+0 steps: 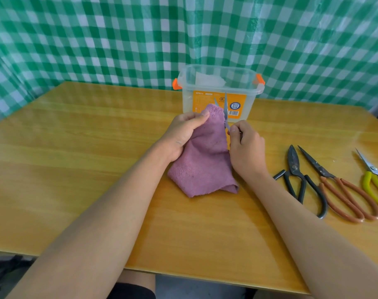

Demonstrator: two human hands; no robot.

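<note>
Cloth [202, 160] on table [75, 147], box [220, 93] behind it, three scissors [326, 182] right.

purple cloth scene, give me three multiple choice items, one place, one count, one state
1. Where does the clear box stand? A) behind the purple cloth B) on the floor C) on the person's lap
2. How many scissors lie unheld on the table? A) one B) three C) five
3. The blades of the small scissors in the right hand are: A) apart B) closed C) snapped off

1 A, it stands beyond the cloth; 2 B, the black-handled pair, brown-handled pair and yellow-handled pair lie at the right; 3 A, two tips fork above the cloth that the left hand holds.
</note>
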